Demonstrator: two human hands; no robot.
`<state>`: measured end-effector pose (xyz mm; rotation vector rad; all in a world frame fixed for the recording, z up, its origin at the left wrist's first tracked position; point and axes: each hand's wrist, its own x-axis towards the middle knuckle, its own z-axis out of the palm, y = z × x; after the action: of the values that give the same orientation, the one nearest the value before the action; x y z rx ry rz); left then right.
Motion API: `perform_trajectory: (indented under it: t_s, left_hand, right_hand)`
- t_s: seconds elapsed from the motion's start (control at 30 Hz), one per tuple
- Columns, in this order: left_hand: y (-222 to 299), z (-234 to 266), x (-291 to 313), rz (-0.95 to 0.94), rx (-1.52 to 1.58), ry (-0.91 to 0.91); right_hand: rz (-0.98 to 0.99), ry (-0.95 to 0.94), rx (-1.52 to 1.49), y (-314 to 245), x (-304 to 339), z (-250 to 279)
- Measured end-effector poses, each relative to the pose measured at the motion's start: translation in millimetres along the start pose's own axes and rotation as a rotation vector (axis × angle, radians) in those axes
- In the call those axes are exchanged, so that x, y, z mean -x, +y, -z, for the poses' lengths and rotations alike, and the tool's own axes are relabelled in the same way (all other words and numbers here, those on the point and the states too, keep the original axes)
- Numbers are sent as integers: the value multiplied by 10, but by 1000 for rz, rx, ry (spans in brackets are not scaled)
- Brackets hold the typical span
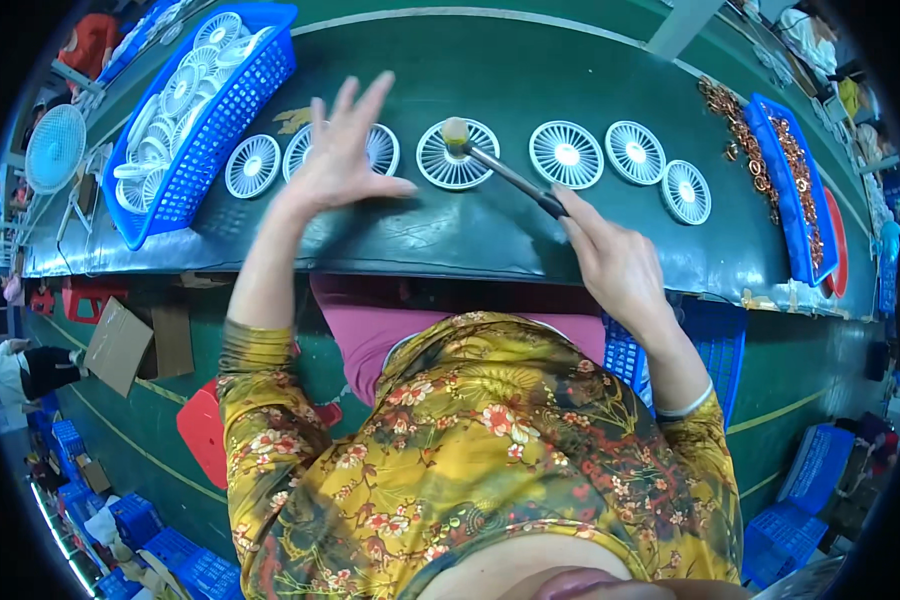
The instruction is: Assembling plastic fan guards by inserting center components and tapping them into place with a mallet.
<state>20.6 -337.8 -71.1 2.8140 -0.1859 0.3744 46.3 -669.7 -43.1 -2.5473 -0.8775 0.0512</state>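
Here's the disc (pixel 448 171), white and round, thin spokes fanning to a pale rim, flat on the green table (pixel 610 75) right in front of the person. Over its middle sits the hammer (pixel 510 178), its head dull yellow and blunt, covering the hub; whether it touches, I can't tell. The shaft slants down to a dark grip, and the right hand (pixel 618 262) has that grip firmly grasped, fingers wrapped round its end.

Across to the left hand (pixel 345 165): released, fingers spread wide and a little blurred, nothing seen in its grasp. It covers parts of 2 more discs; contact with them is hard to judge. Along the row, 1 disc lies farther left and 3 lie to the right, bright hubs showing, the last set nearer the table edge.

Out at the left end, a blue basket (pixel 205 150) stands heaped with more white discs. Over at the right end, a blue tray (pixel 785 200) holds copper-coloured rings (pixel 735 120), with others strewn along its left side. Below the table, pink cloth (pixel 355 335) shows beyond the flowered yellow top (pixel 510 440).
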Motion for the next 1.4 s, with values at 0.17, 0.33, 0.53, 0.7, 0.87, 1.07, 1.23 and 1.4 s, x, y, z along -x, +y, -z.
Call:
perform_trajectory:
  t_s: [0.17, 0.33, 0.53, 0.7, 0.87, 1.07, 1.23, 1.4]
  left_hand:
    - [-305, 228, 338, 118, 3, -32]
    - [-104, 139, 321, 158, 49, 4]
    - [8, 6, 220, 138, 21, 96]
    - [-198, 136, 371, 114, 67, 114]
    - [-593, 316, 704, 189, -63, 84]
    - [-403, 193, 736, 254, 94, 137]
    - [-288, 81, 722, 236, 137, 217]
    - [-313, 132, 770, 258, 190, 160]
  right_hand:
    - [139, -68, -153, -41, 235, -94]
    - [10, -17, -134, -140, -27, -40]
    - [123, 13, -54, -451, -355, -410]
    - [141, -6, -59, -454, -384, -262]
    - [217, -95, -138, -438, -66, -264]
    - [140, -47, -46, -449, -166, -367]
    - [284, 165, -343, -748, -371, -384]
    - [246, -96, -37, -881, -514, -555]
